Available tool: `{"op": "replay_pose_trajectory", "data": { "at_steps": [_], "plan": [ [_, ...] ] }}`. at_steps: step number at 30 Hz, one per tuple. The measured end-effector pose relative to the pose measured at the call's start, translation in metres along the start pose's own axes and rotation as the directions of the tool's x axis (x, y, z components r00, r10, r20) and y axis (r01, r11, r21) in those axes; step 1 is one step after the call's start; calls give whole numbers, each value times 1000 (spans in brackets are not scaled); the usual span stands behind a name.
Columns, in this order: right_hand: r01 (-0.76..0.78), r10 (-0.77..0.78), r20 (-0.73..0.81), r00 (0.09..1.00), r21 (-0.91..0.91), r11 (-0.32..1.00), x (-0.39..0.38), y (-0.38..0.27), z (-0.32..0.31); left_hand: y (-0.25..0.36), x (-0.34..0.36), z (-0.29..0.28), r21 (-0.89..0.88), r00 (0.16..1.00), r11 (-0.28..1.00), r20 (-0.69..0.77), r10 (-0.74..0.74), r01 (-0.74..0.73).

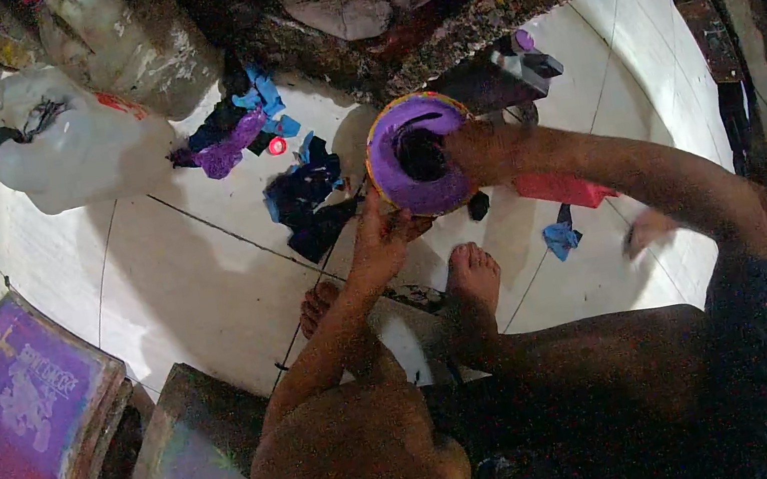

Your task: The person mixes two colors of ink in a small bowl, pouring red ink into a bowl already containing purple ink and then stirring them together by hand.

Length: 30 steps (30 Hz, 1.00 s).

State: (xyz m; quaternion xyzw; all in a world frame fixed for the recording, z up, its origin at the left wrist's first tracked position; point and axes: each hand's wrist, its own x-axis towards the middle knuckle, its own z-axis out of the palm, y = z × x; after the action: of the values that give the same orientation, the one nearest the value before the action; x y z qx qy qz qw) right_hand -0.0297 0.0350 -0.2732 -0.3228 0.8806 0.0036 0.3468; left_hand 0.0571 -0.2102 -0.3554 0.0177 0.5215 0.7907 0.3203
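A round tub [387, 178] with a yellow-orange rim is tilted so that its inside faces up. Purple paint coats the inside, with a dark pool or hollow in the middle. My left hand [382, 242] grips the tub at its near left rim, thumb and fingers against the side. Over the tub's right edge, my right hand [478, 151] reaches inside with its fingers curled down. Whatever those fingers hold is hidden in the dark part. My bare feet [473, 277] are on the floor just below the tub.
Blue, black and purple paint-stained scraps [305, 192] lie left of the tub. A white plastic jug [76, 159] stands beyond them. Framed printing screens [33, 389] lean at the lower left. Right of the tub are a red block-like object [566, 190] and a blue scrap [562, 238].
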Motion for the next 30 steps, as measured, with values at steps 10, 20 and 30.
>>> {"op": "replay_pose_trajectory", "data": {
  "at_steps": [10,20,30],
  "plan": [
    [-57,57,104,993,1,998,4,2,-13,-4,-6,5,-143,998,988,16,-58,60],
    [-31,30,-21,999,-79,996,-6,-17,-27,5,-3,10,-222,999,975,-26,-33,27],
    [-66,66,-24,998,17,998,-9,-2,-39,-30,1,1,-343,999,938,-7,-51,45]
  ]
}}
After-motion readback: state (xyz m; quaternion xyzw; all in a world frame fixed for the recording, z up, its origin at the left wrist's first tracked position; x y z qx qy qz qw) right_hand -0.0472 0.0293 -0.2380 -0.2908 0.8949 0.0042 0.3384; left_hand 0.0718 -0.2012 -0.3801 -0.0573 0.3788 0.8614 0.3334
